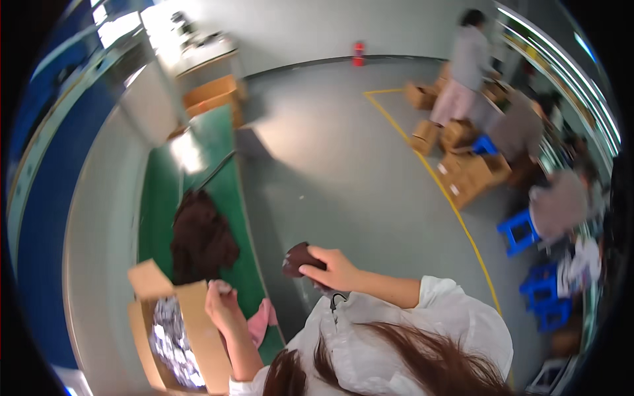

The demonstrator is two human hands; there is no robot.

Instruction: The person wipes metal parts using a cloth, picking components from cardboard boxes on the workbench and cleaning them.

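My right hand (335, 270) is closed round a dark brown, soft-looking bundle (298, 259), perhaps folded cloth, held out over the floor beside the table. My left hand (222, 307) is closed in a pinch next to the open cardboard box (206, 336). Something small and greyish shows at its fingertips, too blurred to name. Inside the box lie many shiny, silvery small pieces (173, 343). Beyond the box, a heap of dark brown cloth (201, 234) rests on the green tabletop (221, 142). A pink cloth (262, 321) lies at the table's edge, by my left forearm.
A wall panel borders the table on the left. Another cardboard box (214, 94) stands at its far end. Across the yellow floor line (456, 204) are several cartons (470, 175), blue stools (518, 232), a standing person (467, 59) and seated people. A red extinguisher (358, 54) stands by the far wall.
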